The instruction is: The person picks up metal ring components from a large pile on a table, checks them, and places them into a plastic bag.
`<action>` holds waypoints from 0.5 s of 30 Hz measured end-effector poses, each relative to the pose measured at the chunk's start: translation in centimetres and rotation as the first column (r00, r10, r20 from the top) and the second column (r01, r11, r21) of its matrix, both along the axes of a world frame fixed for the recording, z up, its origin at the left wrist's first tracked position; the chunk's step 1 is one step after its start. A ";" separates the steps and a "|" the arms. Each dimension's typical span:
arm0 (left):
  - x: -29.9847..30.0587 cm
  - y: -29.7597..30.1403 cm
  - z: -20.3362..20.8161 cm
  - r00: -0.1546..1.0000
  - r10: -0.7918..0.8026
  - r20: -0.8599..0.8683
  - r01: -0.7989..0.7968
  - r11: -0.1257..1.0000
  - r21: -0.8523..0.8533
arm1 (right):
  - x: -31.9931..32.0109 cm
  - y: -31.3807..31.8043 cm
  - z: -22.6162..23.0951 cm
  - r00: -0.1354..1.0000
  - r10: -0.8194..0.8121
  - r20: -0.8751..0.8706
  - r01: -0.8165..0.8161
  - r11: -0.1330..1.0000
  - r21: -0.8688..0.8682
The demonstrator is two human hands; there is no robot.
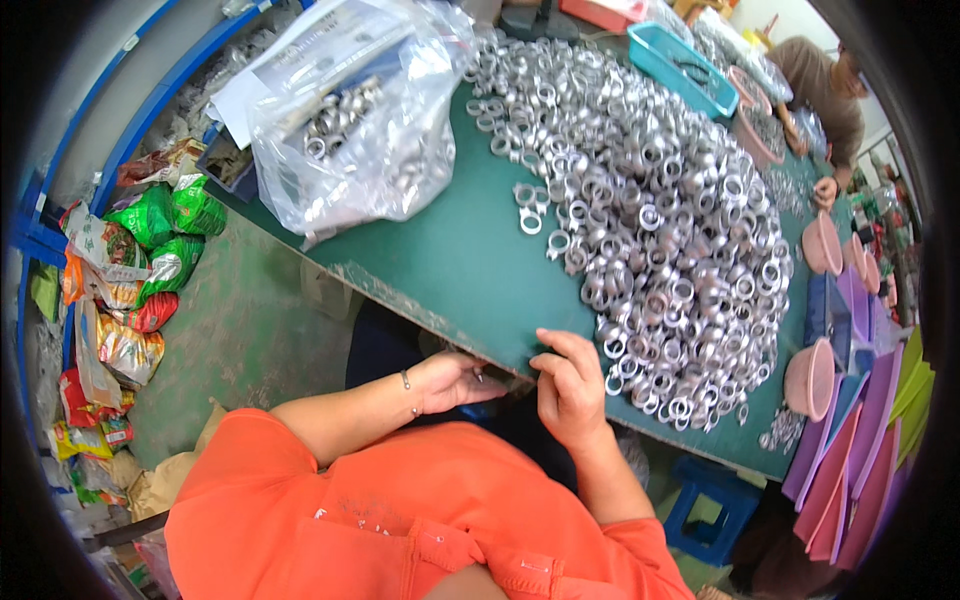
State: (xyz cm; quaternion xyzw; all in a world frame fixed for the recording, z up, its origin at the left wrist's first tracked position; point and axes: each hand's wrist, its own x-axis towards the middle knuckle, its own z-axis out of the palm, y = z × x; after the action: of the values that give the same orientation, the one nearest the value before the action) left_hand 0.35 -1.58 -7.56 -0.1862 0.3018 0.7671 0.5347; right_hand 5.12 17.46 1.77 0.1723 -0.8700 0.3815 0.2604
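"Where were the metal rings (690,260)?"
"Heaped beyond the right hand (572,390), its fingers loosely bent, seemingly empty. Plenty looked left."
"The left hand (448,384)?"
"Half-cupped below the green table (420,270); I couldn't tell its hold. The clear bag (360,185) held some, perhaps done."

Your green table (420,270), worn-edged, carries: metal rings (690,240), one broad heap, centre to right; clear plastic bag (420,150), left; turquoise basket (666,76), far right; small metal pieces (782,430), near right corner.
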 end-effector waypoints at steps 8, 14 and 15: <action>-3.5 -0.1 12.3 0.248 -0.650 -0.718 0.625 0.674 -0.394 | -0.1 0.0 -0.9 0.997 -0.070 0.035 0.071 0.997 -0.041; -15.8 7.6 13.2 -0.047 -0.236 -0.971 -0.576 0.801 -0.167 | 0.0 -0.1 -1.1 0.998 -0.047 0.032 0.047 0.999 0.021; -18.6 9.0 13.2 -0.247 -0.284 -0.926 -0.767 0.642 0.008 | -0.1 -0.2 -1.3 0.999 -0.047 0.028 0.046 0.999 0.024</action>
State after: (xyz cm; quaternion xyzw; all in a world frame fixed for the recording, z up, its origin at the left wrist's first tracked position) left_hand -18.27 7.37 5.68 0.2246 0.7779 0.5496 -0.2058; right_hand 5.01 17.28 0.50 0.1495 -0.8817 0.3678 0.2548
